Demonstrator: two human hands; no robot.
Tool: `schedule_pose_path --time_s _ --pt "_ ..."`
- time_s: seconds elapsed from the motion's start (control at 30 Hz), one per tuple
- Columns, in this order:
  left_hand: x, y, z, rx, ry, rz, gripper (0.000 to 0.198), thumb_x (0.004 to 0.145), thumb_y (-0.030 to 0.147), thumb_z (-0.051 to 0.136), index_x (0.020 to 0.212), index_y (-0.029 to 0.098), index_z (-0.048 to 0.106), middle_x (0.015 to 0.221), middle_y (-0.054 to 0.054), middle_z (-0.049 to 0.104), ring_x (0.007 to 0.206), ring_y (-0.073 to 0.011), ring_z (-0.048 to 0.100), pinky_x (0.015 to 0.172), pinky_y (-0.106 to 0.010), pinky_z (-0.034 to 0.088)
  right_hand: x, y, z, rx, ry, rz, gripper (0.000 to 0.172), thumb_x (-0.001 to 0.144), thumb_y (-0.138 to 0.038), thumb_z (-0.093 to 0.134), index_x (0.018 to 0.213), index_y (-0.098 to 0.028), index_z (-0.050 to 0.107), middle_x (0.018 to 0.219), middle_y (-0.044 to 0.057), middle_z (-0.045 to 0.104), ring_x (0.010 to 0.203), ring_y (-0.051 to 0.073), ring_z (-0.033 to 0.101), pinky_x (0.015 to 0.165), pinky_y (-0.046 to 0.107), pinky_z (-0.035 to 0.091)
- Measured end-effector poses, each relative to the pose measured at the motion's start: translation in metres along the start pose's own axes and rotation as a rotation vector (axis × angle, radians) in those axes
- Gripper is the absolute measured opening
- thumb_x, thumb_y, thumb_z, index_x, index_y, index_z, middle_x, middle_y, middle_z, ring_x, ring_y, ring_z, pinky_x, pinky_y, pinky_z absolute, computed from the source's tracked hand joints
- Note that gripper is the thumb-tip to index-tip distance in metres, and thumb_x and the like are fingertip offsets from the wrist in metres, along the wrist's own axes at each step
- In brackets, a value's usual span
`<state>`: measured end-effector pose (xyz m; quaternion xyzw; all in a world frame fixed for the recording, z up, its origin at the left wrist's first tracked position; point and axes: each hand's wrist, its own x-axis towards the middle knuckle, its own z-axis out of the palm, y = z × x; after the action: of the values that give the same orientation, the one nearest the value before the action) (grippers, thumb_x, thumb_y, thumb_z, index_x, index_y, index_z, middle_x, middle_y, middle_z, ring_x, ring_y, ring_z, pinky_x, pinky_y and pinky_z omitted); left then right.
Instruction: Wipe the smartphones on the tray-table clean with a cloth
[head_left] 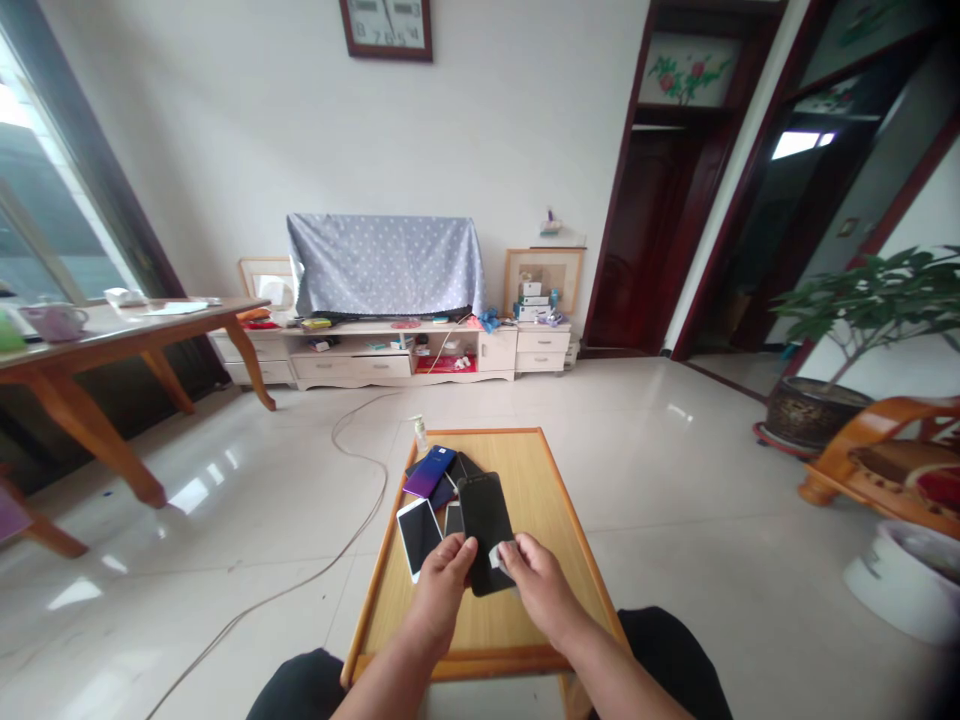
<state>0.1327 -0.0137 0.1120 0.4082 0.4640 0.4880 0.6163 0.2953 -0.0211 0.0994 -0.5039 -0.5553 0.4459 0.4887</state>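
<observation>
A black smartphone (486,520) is held above the small table, its dark screen facing me. My left hand (446,568) is closed on its lower left edge, with the thumb on the front. At the lower right side, my right hand (536,575) pinches a small white piece (496,556) like tissue or cloth against the screen. Just beyond my left hand lie a white-framed phone (419,537) and a blue-purple phone (431,471). Several other phones sit partly hidden under and behind these.
A pump bottle (420,432) stands at the far left corner of the wooden table (559,500). A cable (337,560) runs over the tiled floor on the left. My knees flank the table. A white pot (904,580) and a wooden chair (885,450) stand at right.
</observation>
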Motion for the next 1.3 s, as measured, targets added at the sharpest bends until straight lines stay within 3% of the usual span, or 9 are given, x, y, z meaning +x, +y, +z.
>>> schedule_pose_path --time_s 0.1,0.2,0.27,0.4,0.6,0.83,1.03,1.17,1.3 --pt "0.008 0.001 -0.009 -0.068 0.043 0.009 0.041 0.075 0.058 0.073 0.078 0.020 0.058 0.069 0.004 0.053 0.065 -0.0108 0.048 0.062 -0.023 0.039 -0.006 0.008 0.002 -0.015 -0.044 0.015 0.048 0.094 -0.065 0.046 0.082 -0.020 0.060 0.070 -0.001 0.058 0.064 0.015 0.054 0.058 0.025 0.044" --pt "0.015 -0.001 -0.018 -0.074 0.121 0.027 0.041 0.075 0.059 0.073 0.083 0.020 0.061 0.074 0.003 0.057 0.067 -0.0115 0.051 0.062 -0.022 0.039 -0.009 0.021 0.000 -0.177 -0.021 -0.023 0.051 0.098 -0.062 0.038 0.089 -0.021 0.067 0.071 0.001 0.063 0.065 0.017 0.059 0.059 0.026 0.046" --pt "0.017 -0.002 -0.023 -0.090 0.149 0.033 0.041 0.075 0.059 0.073 0.085 0.020 0.062 0.077 0.002 0.059 0.069 -0.0120 0.053 0.063 -0.022 0.041 -0.010 0.029 -0.005 -0.373 0.016 -0.081 0.045 0.099 -0.056 0.040 0.105 -0.023 0.070 0.081 0.004 0.069 0.074 0.020 0.065 0.065 0.028 0.050" --pt "0.016 -0.007 -0.026 -0.115 0.148 0.004 0.043 0.074 0.058 0.074 0.086 0.019 0.062 0.080 0.000 0.062 0.071 -0.0126 0.056 0.066 -0.023 0.043 -0.011 0.028 -0.012 -0.710 0.184 -0.216 0.043 0.096 -0.040 0.048 0.135 -0.025 0.060 0.110 0.013 0.069 0.101 0.027 0.067 0.080 0.037 0.054" --pt "0.013 -0.019 -0.008 -0.075 0.084 -0.088 0.042 0.070 0.056 0.078 0.077 0.019 0.059 0.066 0.004 0.056 0.060 -0.0096 0.051 0.061 -0.023 0.042 -0.006 0.003 0.006 -0.676 0.109 -0.347 0.061 0.088 -0.038 0.060 0.146 -0.023 0.046 0.135 0.013 0.059 0.125 0.030 0.055 0.105 0.046 0.048" --pt "0.016 -0.029 -0.003 -0.059 -0.011 -0.124 0.044 0.068 0.056 0.079 0.069 0.019 0.054 0.059 0.007 0.046 0.054 -0.0076 0.041 0.053 -0.021 0.031 0.004 0.020 0.018 -0.631 0.089 -0.186 0.075 0.079 -0.036 0.068 0.149 -0.024 0.042 0.138 0.014 0.058 0.125 0.034 0.057 0.102 0.048 0.050" --pt "0.022 -0.022 0.000 0.015 -0.086 -0.095 0.044 0.072 0.060 0.074 0.069 0.020 0.056 0.063 0.004 0.048 0.058 -0.0100 0.044 0.056 -0.022 0.035 0.012 0.038 0.028 -0.568 0.228 -0.158 0.072 0.083 -0.038 0.065 0.149 -0.024 0.041 0.139 0.016 0.056 0.129 0.035 0.054 0.102 0.049 0.050" --pt "0.023 -0.024 -0.004 0.353 -0.052 0.096 0.042 0.087 0.063 0.056 0.090 0.022 0.068 0.080 -0.004 0.065 0.075 -0.0186 0.059 0.070 -0.029 0.046 0.026 0.048 0.030 -0.536 0.252 -0.145 0.075 0.083 -0.041 0.065 0.150 -0.022 0.038 0.132 0.017 0.060 0.121 0.033 0.059 0.098 0.046 0.053" --pt "0.029 -0.049 -0.042 0.898 0.194 0.524 0.039 0.090 0.051 0.058 0.119 0.028 0.066 0.113 -0.009 0.071 0.108 -0.0283 0.063 0.092 -0.039 0.046 0.059 0.062 0.018 -0.639 0.298 -0.179 0.075 0.077 -0.031 0.065 0.147 -0.020 0.040 0.127 0.016 0.061 0.115 0.032 0.061 0.096 0.046 0.052"
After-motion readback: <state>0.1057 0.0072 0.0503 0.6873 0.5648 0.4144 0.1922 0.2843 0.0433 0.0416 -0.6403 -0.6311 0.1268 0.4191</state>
